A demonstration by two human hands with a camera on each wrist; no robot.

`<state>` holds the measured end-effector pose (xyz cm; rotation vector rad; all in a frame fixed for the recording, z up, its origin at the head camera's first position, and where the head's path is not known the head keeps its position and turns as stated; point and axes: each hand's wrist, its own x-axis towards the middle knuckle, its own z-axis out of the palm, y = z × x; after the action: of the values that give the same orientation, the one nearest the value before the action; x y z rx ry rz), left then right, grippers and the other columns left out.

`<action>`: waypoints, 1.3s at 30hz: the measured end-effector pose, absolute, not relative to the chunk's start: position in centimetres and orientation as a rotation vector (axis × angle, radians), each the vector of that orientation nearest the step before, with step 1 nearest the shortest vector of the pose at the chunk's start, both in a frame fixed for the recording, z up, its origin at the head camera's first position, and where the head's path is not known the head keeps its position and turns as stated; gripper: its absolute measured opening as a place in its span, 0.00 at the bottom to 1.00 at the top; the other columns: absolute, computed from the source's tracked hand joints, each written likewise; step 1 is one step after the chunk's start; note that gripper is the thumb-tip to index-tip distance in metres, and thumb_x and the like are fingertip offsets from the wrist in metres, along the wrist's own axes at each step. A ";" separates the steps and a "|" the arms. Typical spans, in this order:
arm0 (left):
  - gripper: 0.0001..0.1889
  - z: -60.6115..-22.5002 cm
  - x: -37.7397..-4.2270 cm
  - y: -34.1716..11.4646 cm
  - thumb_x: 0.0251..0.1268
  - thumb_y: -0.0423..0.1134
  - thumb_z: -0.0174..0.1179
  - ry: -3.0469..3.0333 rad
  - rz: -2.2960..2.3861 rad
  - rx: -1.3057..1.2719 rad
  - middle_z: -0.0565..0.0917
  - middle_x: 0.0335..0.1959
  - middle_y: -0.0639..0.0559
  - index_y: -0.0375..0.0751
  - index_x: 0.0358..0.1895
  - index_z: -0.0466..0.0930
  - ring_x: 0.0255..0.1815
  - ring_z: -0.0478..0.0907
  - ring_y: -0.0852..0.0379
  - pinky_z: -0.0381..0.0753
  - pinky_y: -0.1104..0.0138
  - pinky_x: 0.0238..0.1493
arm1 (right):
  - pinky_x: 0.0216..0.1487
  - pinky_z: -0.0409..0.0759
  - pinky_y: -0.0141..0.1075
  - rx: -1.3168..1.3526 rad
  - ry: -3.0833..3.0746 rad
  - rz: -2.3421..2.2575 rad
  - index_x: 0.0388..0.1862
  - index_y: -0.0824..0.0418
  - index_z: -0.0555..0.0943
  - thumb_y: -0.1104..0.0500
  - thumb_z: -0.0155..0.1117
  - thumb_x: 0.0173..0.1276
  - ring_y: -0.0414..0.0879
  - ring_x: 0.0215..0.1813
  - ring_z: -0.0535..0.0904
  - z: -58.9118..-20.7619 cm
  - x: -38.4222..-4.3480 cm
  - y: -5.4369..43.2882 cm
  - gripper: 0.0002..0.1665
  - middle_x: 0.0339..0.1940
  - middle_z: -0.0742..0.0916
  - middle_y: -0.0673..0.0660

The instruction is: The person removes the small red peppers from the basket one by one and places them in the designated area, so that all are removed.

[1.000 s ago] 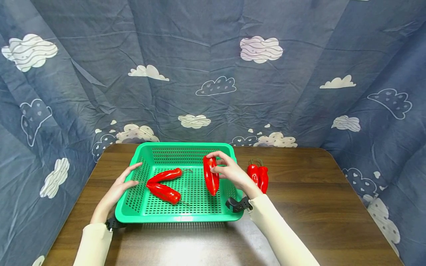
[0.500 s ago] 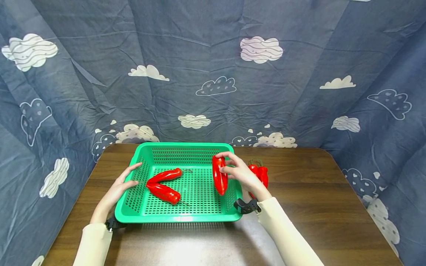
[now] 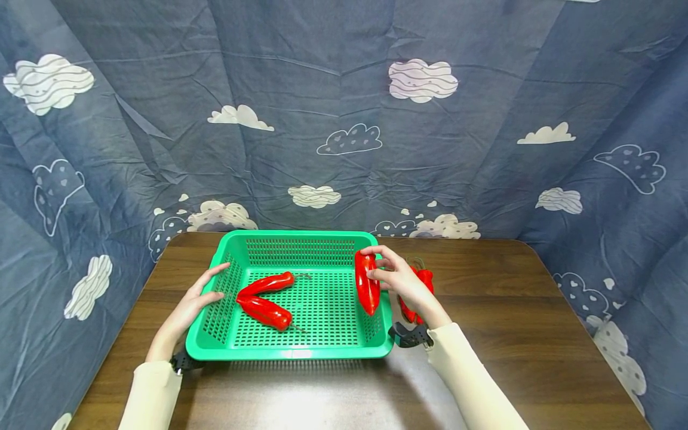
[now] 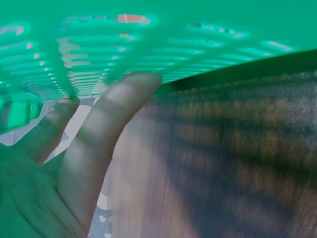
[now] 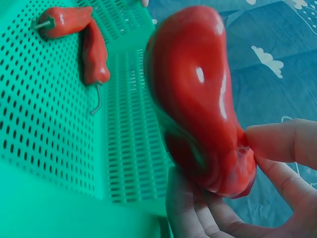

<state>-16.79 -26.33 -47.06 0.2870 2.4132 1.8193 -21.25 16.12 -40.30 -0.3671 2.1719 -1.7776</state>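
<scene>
Rightward displacement of the right hand (image 3: 400, 282) and the held pepper (image 3: 368, 285) is observed since the earlier head views, from over the right part of the basket floor to the right wall. No displacement of the left hand (image 3: 189, 306) or of the green basket (image 3: 290, 353) is seen. The two hands are set well apart, at opposite ends of the basket. One end of the held pepper, which is red and glossy, is pinched between the thumb and fingers of the right hand; its pointed end is directed toward the person. Its height above the basket floor cannot be told. The left hand is placed at the left wall with fingers extended and spread; whether the inner or outer face is touched cannot be told. Two further red peppers are laid on the perforated floor: the far pepper (image 3: 266, 284) and the near pepper (image 3: 264, 313) are met at their tips on the left, with stems turned to the right. Just to the right of the basket, table peppers (image 3: 426, 279) are partly hidden by the right hand and forearm. All is supported by a brown wood-grain table (image 3: 510, 340), backed by a blue cloth (image 3: 467, 155) printed with clouds.
</scene>
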 end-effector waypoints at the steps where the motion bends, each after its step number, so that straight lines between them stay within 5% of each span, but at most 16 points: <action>1: 0.32 -47.1 -16.8 -26.3 0.65 0.29 0.51 2.413 1.819 0.288 0.45 0.76 0.39 0.37 0.73 0.54 0.73 0.38 0.35 0.45 0.35 0.62 | 0.44 0.80 0.46 -0.359 2.173 -1.780 0.64 0.61 0.70 0.68 0.55 0.68 0.54 0.46 0.76 -40.3 -21.2 16.3 0.25 0.51 0.76 0.67; 39: 0.33 -46.8 -16.8 -26.3 0.66 0.30 0.50 2.393 1.819 0.232 0.44 0.76 0.40 0.39 0.74 0.53 0.73 0.38 0.36 0.45 0.35 0.62 | 0.40 0.80 0.44 -0.204 2.281 -1.805 0.65 0.65 0.67 0.69 0.52 0.67 0.52 0.44 0.74 -41.6 -20.3 23.9 0.26 0.51 0.74 0.69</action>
<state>-16.76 -26.32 -46.84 0.2320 2.3931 1.8190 -20.25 23.87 -41.57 -0.2038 2.2808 -1.8051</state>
